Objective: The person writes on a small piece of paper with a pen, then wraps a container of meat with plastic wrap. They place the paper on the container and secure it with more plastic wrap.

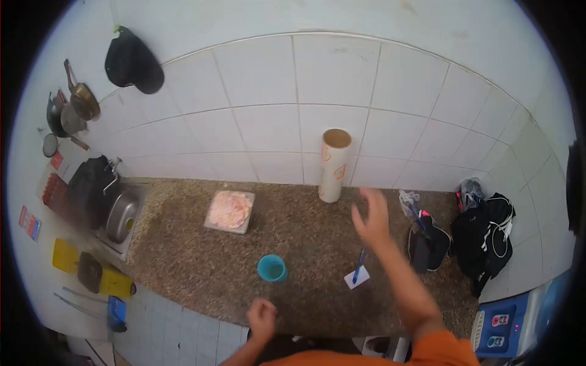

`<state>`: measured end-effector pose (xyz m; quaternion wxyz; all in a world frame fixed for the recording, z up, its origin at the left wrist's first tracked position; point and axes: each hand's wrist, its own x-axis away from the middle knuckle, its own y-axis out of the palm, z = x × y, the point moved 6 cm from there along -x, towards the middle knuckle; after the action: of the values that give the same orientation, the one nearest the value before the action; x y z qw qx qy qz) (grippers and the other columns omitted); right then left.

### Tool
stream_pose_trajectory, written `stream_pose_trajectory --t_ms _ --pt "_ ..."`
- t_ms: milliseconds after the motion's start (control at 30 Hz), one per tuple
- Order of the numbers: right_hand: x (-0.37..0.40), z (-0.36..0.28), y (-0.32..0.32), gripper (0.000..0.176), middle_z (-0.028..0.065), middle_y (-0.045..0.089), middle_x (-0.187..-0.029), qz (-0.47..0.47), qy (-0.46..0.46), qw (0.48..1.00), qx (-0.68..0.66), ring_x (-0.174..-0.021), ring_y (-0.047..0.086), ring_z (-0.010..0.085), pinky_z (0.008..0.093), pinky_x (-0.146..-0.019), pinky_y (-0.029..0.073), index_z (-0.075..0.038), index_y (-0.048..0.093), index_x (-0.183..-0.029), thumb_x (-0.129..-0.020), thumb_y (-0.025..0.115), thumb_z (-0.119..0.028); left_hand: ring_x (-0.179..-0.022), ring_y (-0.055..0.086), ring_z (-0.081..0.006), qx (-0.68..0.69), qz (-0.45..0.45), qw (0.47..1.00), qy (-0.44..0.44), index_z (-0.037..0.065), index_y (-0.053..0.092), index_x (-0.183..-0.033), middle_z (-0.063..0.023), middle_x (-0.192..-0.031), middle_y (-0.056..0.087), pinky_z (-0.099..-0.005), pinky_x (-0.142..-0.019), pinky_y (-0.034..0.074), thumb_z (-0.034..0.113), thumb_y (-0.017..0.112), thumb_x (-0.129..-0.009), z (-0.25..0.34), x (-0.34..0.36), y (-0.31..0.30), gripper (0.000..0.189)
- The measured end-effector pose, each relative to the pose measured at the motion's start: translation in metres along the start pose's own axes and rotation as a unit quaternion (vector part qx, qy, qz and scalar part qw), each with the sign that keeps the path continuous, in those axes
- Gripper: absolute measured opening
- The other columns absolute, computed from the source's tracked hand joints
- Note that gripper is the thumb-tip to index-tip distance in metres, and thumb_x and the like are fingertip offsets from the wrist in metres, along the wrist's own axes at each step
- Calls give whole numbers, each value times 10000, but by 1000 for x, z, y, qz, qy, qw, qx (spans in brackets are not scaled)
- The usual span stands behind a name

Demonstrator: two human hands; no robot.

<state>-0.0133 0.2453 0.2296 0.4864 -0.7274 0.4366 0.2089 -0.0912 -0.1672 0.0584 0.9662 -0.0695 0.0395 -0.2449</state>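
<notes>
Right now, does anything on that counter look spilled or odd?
Nothing looks spilled or toppled: the turquoise plastic cup and tall white roll stand upright on the speckled stone counter. Only the black fabric bundle at its right end, with a white cord draped across, looks untidy.

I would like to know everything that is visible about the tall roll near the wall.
The roll is a white cylinder with orange printed marks; its brown core looks like cardboard and is open on top. It stands upright on the speckled counter, close to the tiled wall. The right hand is beside it, apart.
</notes>
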Motion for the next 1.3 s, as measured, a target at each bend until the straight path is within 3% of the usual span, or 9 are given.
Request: stream_pose_trajectory --t_ms 67,167,233,267,500,567,1067,1233,1300 --pt "-89 -30 23 596 211 606 -1356 -4 -103 987 119 -1271 557 396 538 -1072 414 4 499 -1423 -898 723 -165 -737 587 -148 73 80 989 -98 84 618 -1039 -56 -876 655 -303 -610 468 238 558 -1035 -29 -54 -69 165" --pt "-149 -39 69 452 191 689 -1242 6 -137 963 231 -1205 626 348 520 -1044 427 -2 613 -1267 -881 756 -188 -1185 617 -295 391 134 857 -308 -2 458 -1445 -162 -1321 603 -456 -1032 492 549 516 -1048 -41 -138 -116 682" --pt "-159 -4 106 303 150 756 -1046 -286 36 890 353 -1086 694 321 505 -1011 437 -47 693 -1072 -843 802 -212 -1365 525 -362 509 59 800 -313 -35 256 -1593 -216 -1474 500 -518 -1178 407 600 527 -1027 -50 -202 -127 892" --pt "-157 -7 107 260 134 758 -967 -261 40 901 344 -1035 708 320 500 -994 442 -63 702 -1007 -833 814 -220 -1428 475 -386 531 10 791 -303 -34 137 -1653 -237 -1529 450 -540 -1220 368 613 537 -1016 -55 -232 -132 991" --pt "-99 -183 -5 322 161 760 -1088 -26 8 972 232 -985 714 283 432 -1032 459 -13 695 -1182 -931 759 -204 -1348 515 -373 458 37 805 -376 -33 262 -1583 -245 -1460 472 -535 -1147 410 652 535 -988 -55 -302 -135 947" --pt "-86 -256 -32 295 98 749 -1155 -26 173 985 -6 -1029 689 174 367 -987 501 6 682 -1232 -982 690 -150 -1254 558 -342 442 5 806 -393 -6 355 -1520 -220 -1343 514 -541 -1042 467 646 520 -991 -51 -308 -141 856" --pt "287 -299 179 308 74 728 -1178 -114 573 741 -331 -1049 679 148 326 -929 547 17 662 -1277 -1017 701 -144 -1134 679 -293 275 -194 869 -363 0 560 -1289 -175 -1206 697 -393 -988 522 700 309 -1073 -62 -228 -249 775" --pt "269 -275 168 594 125 737 -1145 -316 502 805 -28 -1047 706 214 384 -909 567 6 673 -1263 -840 900 -344 -1141 669 -275 -91 -259 950 -148 15 652 -1273 -131 -1189 716 -409 -1008 496 364 723 -974 -84 -196 -311 465" --pt "229 -256 152 920 179 716 -1191 -74 441 894 -11 -1115 711 321 444 -949 560 -16 536 -1400 -703 974 -426 -1154 664 -288 -148 -303 936 -103 22 681 -1261 -134 -1190 721 -417 -1022 486 291 817 -903 -83 -174 -317 468"
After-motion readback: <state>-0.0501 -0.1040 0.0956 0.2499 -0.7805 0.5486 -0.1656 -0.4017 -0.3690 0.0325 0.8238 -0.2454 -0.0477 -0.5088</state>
